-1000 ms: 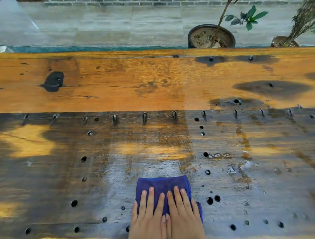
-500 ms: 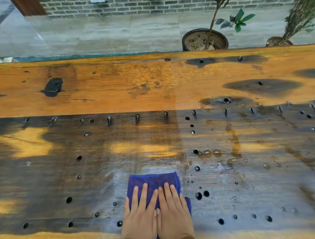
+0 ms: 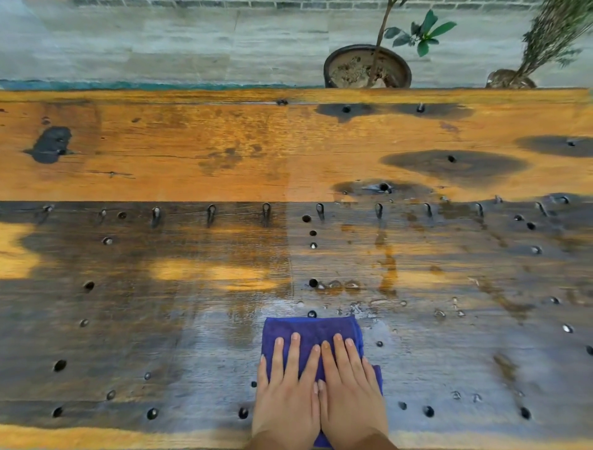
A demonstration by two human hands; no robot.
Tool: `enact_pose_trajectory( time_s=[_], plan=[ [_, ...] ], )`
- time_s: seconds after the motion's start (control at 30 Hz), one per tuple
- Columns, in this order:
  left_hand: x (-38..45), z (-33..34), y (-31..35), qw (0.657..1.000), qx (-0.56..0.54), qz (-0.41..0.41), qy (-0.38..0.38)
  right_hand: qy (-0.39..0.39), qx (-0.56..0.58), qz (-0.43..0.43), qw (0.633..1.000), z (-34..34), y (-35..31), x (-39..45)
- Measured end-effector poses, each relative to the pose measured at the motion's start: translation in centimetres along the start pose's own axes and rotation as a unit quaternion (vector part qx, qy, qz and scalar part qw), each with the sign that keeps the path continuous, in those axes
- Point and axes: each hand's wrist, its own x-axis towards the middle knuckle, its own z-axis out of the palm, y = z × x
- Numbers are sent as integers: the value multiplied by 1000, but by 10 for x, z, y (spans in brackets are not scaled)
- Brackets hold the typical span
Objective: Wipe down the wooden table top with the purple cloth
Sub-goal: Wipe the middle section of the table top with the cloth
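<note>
Purple cloth (image 3: 309, 330) lies folded near the table's (image 3: 192, 154) front edge; my left hand (image 3: 287, 388) and right hand (image 3: 349, 388) press flat, fingers straight. Soft, probably damp, it should slide; palms suffice.

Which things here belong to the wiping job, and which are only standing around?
For the job:
- purple cloth
- wooden table top
- left hand and right hand, both pressing flat on the cloth

Only standing around:
- dark plant pot behind the table
- second plant, far right
- brick wall
</note>
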Motion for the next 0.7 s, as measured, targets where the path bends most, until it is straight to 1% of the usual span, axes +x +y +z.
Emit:
enact_pose_trajectory(
  time_s=[0.07,0.2,0.37,0.63,0.7],
  plan=[
    [2,2,0,1000,2,-6,3,-12,6,5,1000,-2,-1,3],
    [7,1,-3,1000,-26,-15,0,6,-8,-3,1000,-6,-3,13],
    [32,-12,-4,999,-33,-26,-2,-4,2,4,1000,-13,-4,38],
    [110,-31,-21,1000,-21,-14,-19,21,-23,-11,999,-25,-9,120],
    [129,-36,-26,1000,-20,-15,-12,25,-33,-17,999,-26,-10,140]
  ],
)
